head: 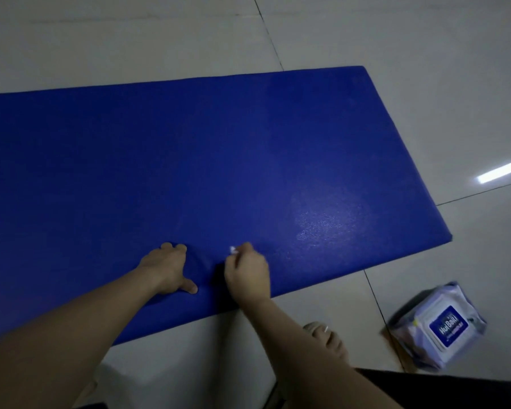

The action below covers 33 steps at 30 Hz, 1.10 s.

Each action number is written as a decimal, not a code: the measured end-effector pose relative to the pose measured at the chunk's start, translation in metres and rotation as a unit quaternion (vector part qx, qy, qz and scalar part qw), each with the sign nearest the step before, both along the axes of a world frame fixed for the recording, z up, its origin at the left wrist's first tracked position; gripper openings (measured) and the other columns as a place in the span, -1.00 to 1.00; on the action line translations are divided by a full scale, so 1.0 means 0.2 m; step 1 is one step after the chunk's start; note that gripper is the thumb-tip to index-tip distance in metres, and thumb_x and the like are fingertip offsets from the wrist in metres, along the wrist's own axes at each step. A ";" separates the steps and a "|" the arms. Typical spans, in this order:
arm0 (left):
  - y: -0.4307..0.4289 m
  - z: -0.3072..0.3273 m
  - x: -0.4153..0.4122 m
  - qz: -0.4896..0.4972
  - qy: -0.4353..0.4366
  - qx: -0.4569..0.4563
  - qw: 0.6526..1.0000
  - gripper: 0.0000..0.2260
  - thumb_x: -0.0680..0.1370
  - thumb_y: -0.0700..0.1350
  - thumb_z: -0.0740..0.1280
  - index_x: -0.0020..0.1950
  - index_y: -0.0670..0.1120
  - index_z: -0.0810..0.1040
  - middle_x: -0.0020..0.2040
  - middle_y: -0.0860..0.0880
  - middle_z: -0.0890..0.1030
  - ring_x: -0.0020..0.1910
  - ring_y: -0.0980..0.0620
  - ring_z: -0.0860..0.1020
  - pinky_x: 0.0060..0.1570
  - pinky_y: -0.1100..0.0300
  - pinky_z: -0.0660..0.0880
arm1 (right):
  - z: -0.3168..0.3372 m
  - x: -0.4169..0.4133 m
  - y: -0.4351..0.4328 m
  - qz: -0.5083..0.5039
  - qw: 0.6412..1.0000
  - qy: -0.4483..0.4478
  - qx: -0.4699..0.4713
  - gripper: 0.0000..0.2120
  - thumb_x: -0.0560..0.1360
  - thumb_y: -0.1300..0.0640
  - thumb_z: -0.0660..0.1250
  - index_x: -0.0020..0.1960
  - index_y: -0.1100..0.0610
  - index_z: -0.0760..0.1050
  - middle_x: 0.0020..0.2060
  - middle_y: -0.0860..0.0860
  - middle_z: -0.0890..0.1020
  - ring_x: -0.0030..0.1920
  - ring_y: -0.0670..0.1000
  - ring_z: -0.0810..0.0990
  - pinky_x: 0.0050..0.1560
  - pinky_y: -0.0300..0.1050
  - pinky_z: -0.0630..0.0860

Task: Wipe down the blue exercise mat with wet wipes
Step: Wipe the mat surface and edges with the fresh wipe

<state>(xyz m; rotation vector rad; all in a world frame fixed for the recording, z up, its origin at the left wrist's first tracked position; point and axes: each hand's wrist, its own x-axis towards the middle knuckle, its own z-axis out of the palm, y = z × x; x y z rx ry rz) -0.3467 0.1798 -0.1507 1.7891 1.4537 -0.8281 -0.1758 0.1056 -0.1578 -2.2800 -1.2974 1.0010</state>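
The fingers (244, 248) of the right hand (248, 276) curl round a white wet wipe (233, 250), ready to rub. The left hand (168, 268) leans on the blue mat (248, 143), fingers bent, thumb out, holding nothing, likely to keep it flat. The mat lies on the floor (396, 54). The wipe pack (437, 326) waits at four o'clock.

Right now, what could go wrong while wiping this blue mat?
The mat lies on a glossy tile floor, so it might slide or bunch even with the left hand pressing on it. The wipe pinched in the right hand looks tiny, so spots may get missed.
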 end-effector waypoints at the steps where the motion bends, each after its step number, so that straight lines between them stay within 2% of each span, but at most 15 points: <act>1: 0.00 0.00 0.00 0.001 -0.001 0.000 1.000 -0.02 0.36 0.35 0.50 0.57 -0.08 0.15 0.42 -0.11 0.32 0.32 -0.12 0.42 0.24 0.04 0.50 | -0.01 -0.04 0.00 0.038 0.999 -0.001 -0.001 -0.80 0.64 0.04 0.18 -0.09 0.13 0.39 -0.25 0.01 0.52 -0.27 0.03 0.48 -0.20 -0.03 0.42; 3: 0.00 0.00 0.00 0.001 -0.003 -0.002 1.000 -0.04 0.35 0.35 0.51 0.56 -0.08 0.18 0.41 -0.11 0.33 0.31 -0.12 0.42 0.23 0.04 0.50 | -0.04 -0.04 0.01 0.095 0.995 -0.025 0.002 -0.78 0.66 0.02 0.16 -0.08 0.14 0.40 -0.19 0.06 0.57 -0.22 0.08 0.54 -0.17 0.03 0.47; 5: 0.00 0.00 0.00 0.001 -0.006 -0.001 1.000 -0.06 0.35 0.35 0.51 0.54 -0.06 0.20 0.38 -0.09 0.34 0.30 -0.10 0.41 0.23 0.05 0.49 | -0.04 0.07 0.03 0.102 0.993 -0.055 0.013 -0.76 0.67 -0.02 0.17 -0.05 0.13 0.41 -0.12 0.10 0.61 -0.16 0.15 0.57 -0.17 -0.02 0.42; 10: 0.00 0.00 0.00 0.003 -0.007 -0.003 1.000 -0.06 0.35 0.35 0.51 0.54 -0.05 0.19 0.40 -0.09 0.32 0.31 -0.10 0.41 0.24 0.05 0.49 | -0.04 0.52 0.09 -0.026 0.990 -0.140 -0.004 -0.79 0.63 -0.02 0.25 0.05 0.13 0.46 -0.05 0.11 0.64 -0.05 0.20 0.63 -0.05 0.01 0.49; 13: 0.00 -0.01 0.00 0.003 -0.008 0.001 1.000 -0.06 0.35 0.35 0.51 0.55 -0.05 0.19 0.41 -0.10 0.32 0.33 -0.11 0.41 0.26 0.03 0.48 | -0.02 0.77 0.10 -0.100 0.974 -0.204 -0.025 -0.78 0.64 0.02 0.23 0.14 0.16 0.47 0.06 0.12 0.54 -0.04 0.19 0.60 -0.07 -0.03 0.39; 17: 0.00 -0.01 0.00 0.001 -0.006 0.002 1.000 -0.06 0.34 0.36 0.52 0.54 -0.05 0.21 0.39 -0.09 0.34 0.30 -0.10 0.42 0.27 0.03 0.48 | -0.06 0.74 0.14 -0.177 0.974 -0.143 -0.001 -0.80 0.66 0.09 0.20 0.11 0.20 0.51 0.04 0.14 0.60 -0.05 0.13 0.59 -0.10 -0.06 0.42; 19: 0.00 -0.01 0.00 0.000 -0.007 0.002 1.000 -0.07 0.35 0.35 0.52 0.54 -0.05 0.21 0.39 -0.09 0.34 0.30 -0.10 0.42 0.26 0.04 0.48 | -0.07 0.61 0.17 -0.162 0.981 -0.110 0.010 -0.85 0.64 0.15 0.24 0.09 0.20 0.53 0.04 0.12 0.62 -0.06 0.10 0.59 -0.05 -0.03 0.49; 21: 0.00 -0.01 0.00 0.000 -0.008 0.005 1.000 -0.06 0.35 0.35 0.51 0.54 -0.05 0.21 0.39 -0.09 0.33 0.31 -0.10 0.42 0.28 0.04 0.47 | -0.08 0.45 0.18 -0.128 0.988 -0.082 0.013 -0.86 0.61 0.19 0.26 0.12 0.17 0.56 0.08 0.10 0.62 0.02 0.13 0.62 0.07 -0.01 0.54; 24: 0.00 -0.02 0.00 0.000 -0.006 0.004 1.000 -0.04 0.36 0.35 0.51 0.57 -0.05 0.17 0.42 -0.09 0.32 0.34 -0.10 0.40 0.30 0.05 0.46 | -0.08 0.20 0.19 -0.048 0.997 -0.049 0.042 -0.82 0.60 0.20 0.25 0.13 0.14 0.59 0.11 0.08 0.63 0.07 0.13 0.64 0.13 -0.04 0.51; 26: 0.00 -0.02 -0.01 -0.001 -0.003 0.007 1.000 -0.04 0.37 0.35 0.50 0.57 -0.06 0.16 0.42 -0.10 0.32 0.34 -0.10 0.41 0.28 0.06 0.46 | -0.09 0.03 0.18 0.040 0.997 -0.031 0.053 -0.80 0.62 0.17 0.23 0.14 0.14 0.60 0.11 0.08 0.62 0.04 0.12 0.63 0.10 -0.06 0.51; 29: -0.01 -0.02 -0.01 -0.003 -0.002 0.013 1.000 -0.06 0.37 0.34 0.50 0.57 -0.06 0.17 0.42 -0.11 0.32 0.33 -0.10 0.42 0.21 0.09 0.47 | -0.09 -0.11 0.15 0.164 0.984 -0.054 0.047 -0.77 0.67 0.09 0.17 0.14 0.13 0.57 0.07 0.04 0.57 -0.11 0.07 0.61 -0.02 -0.04 0.56; 31: 0.00 -0.02 -0.01 -0.006 -0.003 0.019 1.000 -0.06 0.37 0.34 0.50 0.55 -0.06 0.19 0.41 -0.10 0.33 0.32 -0.10 0.42 0.21 0.09 0.47 | -0.10 -0.07 0.17 0.165 0.983 -0.072 0.044 -0.76 0.66 0.10 0.17 0.17 0.11 0.58 0.10 0.04 0.56 -0.12 0.08 0.62 -0.05 -0.03 0.57; 33: -0.01 -0.02 -0.01 -0.009 -0.003 0.019 1.000 -0.06 0.36 0.35 0.50 0.55 -0.05 0.19 0.39 -0.09 0.34 0.32 -0.09 0.42 0.23 0.07 0.48 | -0.09 0.07 0.21 0.119 0.988 -0.090 0.042 -0.77 0.63 0.14 0.20 0.17 0.11 0.60 0.14 0.04 0.56 -0.07 0.13 0.64 -0.02 -0.03 0.54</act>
